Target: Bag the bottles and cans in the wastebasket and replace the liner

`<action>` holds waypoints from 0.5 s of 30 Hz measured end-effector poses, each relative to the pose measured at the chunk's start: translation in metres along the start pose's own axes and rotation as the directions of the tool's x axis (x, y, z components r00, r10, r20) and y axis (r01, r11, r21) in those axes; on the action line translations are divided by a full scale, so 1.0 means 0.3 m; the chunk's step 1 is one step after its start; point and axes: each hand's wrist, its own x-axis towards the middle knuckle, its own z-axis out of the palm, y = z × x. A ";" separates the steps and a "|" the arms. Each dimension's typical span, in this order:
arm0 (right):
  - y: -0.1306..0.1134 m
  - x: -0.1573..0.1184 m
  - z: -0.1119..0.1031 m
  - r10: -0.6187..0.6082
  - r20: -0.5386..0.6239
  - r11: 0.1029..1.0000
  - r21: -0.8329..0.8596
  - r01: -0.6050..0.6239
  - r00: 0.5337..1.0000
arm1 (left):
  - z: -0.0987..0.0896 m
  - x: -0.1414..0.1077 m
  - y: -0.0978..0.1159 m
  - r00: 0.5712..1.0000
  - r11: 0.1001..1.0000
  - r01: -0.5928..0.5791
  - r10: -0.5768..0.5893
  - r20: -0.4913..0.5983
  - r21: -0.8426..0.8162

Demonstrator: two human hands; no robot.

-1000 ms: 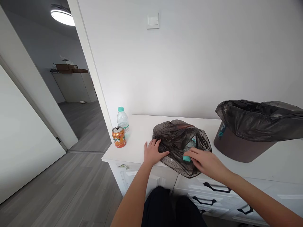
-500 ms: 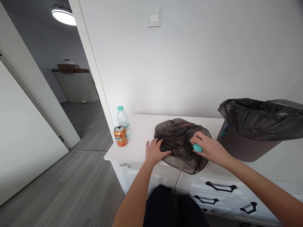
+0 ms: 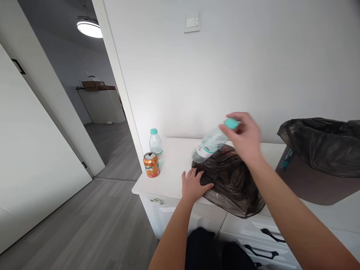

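A clear plastic bottle (image 3: pixel 213 143) with a green cap is tilted above the dark bag, its base toward the left. My right hand (image 3: pixel 245 137) is closed around its cap end. My left hand (image 3: pixel 194 185) lies with fingers spread on the left edge of the black plastic bag (image 3: pixel 230 183), which is crumpled on the white cabinet top (image 3: pixel 174 150). To the left, an orange soda can (image 3: pixel 151 165) stands upright in front of a second clear bottle (image 3: pixel 155 143), also green-capped.
On the right stands a grey-brown bin (image 3: pixel 309 183) lined with a black bag (image 3: pixel 323 146). Drawers with black handles (image 3: pixel 261 252) sit below the cabinet top. A light switch (image 3: pixel 192 21) is on the wall, and a doorway opens at the left.
My right hand has risen, bringing the bottle out of the black bag and up above it. My left hand stays on the bag's edge. The view has shifted slightly.
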 end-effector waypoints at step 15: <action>-0.128 0.058 0.840 0.054 0.388 0.998 0.013 -0.064 0.920 | -0.006 -0.023 -0.022 0.999 0.999 -0.025 0.026 0.027 -0.042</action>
